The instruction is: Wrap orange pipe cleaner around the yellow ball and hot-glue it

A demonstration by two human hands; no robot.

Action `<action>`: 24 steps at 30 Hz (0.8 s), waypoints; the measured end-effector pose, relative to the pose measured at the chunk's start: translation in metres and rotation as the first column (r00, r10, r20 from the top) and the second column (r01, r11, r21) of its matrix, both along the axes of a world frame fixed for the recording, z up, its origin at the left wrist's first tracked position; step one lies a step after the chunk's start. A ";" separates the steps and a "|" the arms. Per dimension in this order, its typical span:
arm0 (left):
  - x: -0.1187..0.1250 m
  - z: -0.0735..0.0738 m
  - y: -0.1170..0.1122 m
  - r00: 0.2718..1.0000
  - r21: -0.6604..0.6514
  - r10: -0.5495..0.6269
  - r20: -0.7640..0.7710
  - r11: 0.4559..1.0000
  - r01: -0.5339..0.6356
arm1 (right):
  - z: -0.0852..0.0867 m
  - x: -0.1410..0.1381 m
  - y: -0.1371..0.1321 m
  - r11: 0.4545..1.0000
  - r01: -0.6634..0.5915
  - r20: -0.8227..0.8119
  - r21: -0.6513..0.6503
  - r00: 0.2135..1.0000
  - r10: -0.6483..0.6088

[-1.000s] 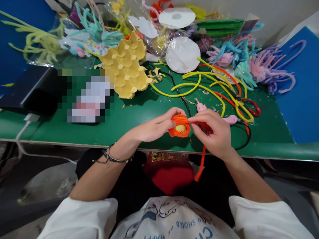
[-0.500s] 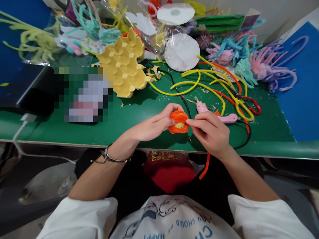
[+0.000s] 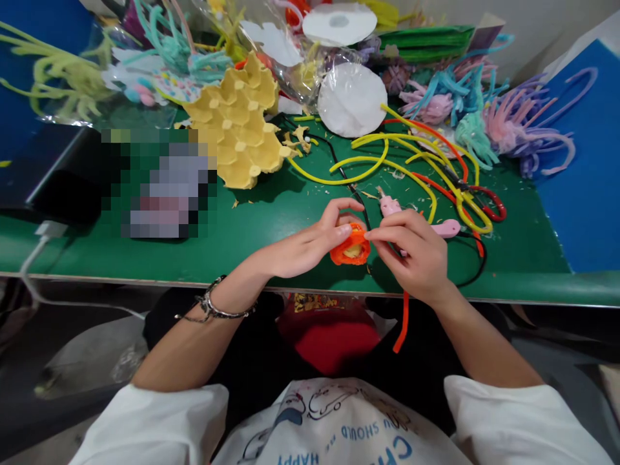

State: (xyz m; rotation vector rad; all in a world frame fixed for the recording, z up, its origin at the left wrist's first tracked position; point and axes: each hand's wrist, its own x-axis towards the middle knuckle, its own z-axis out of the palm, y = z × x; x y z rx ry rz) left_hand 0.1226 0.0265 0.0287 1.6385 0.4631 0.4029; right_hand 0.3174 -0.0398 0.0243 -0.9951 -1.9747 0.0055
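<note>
At the far left, a black box (image 3: 53, 171) with a white cable (image 3: 51, 228) plugged into its near side stands on the green counter (image 3: 242, 223); right of it lies what seems to be a phone (image 3: 165, 190), blurred out. Then comes a torn yellow egg-carton piece (image 3: 237, 129), cups showing, with scraps at its right edge. In the near middle, the left hand (image 3: 303, 248) reaches in, its fingers clamped on a small orange coil (image 3: 349, 259), held above the near part of the counter, with a pale yellow core (image 3: 354, 250) showing inside it. Just right of it, the right hand (image 3: 416, 252) has thumb and fingertips pinched together at the coil's right edge, apparently on the orange chenille stem (image 3: 402, 326) whose loose end hangs past the counter's near edge. The step in hand looks like wrapping that stem around the core; the next move would call for a steady left hold while the right fingers guide the free length snugly around without slackening the turns. Behind and right of the right hand lies a pink glue gun (image 3: 445, 228), partly covered; beyond it are curved yellow chenille stems (image 3: 371, 159) and red-handled scissors (image 3: 502, 210). Farther right, pastel stem bundles (image 3: 504, 126) rest near a blue panel (image 3: 581, 161).
</note>
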 end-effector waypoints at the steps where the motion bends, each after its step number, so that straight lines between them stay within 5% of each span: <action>1: 0.000 0.000 0.000 0.999 0.010 -0.011 -0.034 1.000 0.012 | 0.000 0.001 0.000 1.000 0.004 0.004 -0.002 1.000 -0.004; 15: -0.004 0.009 0.002 0.987 0.006 -0.114 -0.114 0.993 0.116 | 0.002 0.002 -0.002 1.000 -0.001 0.003 -0.013 1.000 0.002; 24: -0.005 0.006 0.001 0.996 0.085 -0.042 -0.085 0.995 0.050 | 0.006 0.004 -0.005 1.000 0.014 0.039 -0.012 0.999 -0.013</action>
